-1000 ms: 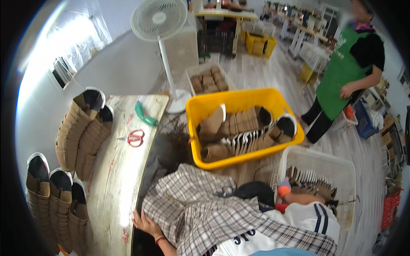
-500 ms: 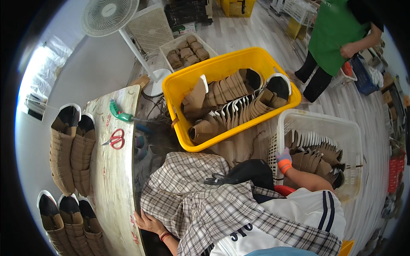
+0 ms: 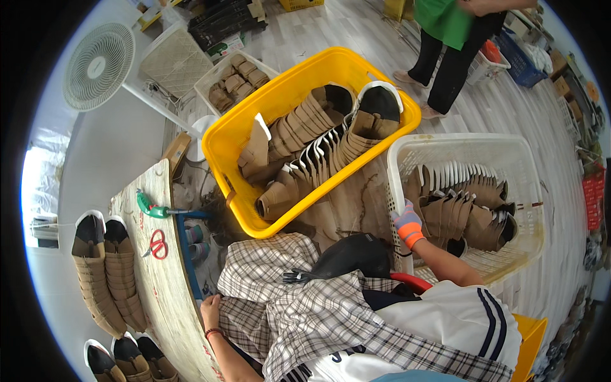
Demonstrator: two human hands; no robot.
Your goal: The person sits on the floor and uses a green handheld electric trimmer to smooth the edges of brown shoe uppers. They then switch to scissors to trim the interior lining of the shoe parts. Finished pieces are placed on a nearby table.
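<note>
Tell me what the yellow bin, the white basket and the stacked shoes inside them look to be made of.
Yellow bin: looks like smooth moulded plastic, solid walls with a slight sheen. White basket: also plastic by its look, walls pierced in a fine lattice. Stacked shoes, beside the gloved right hand: tan uppers with a matte, fabric or suede-like look, and white soles that seem rubber or foam; the view cannot settle which.

The right hand [image 3: 407, 224] is pressed against the rim of the white basket [image 3: 458, 145], which is packed with brown shoe parts [image 3: 468, 210]. The yellow crate [image 3: 331, 70] is just beside it, with only a thin gap left between them. The left hand [image 3: 210, 310] is squeezed between the worktop [image 3: 167, 299] edge and the plaid cloth [image 3: 299, 305]. More room is seen on the floor [image 3: 356, 28] beyond the crate, near a standing person [image 3: 455, 44].
</note>
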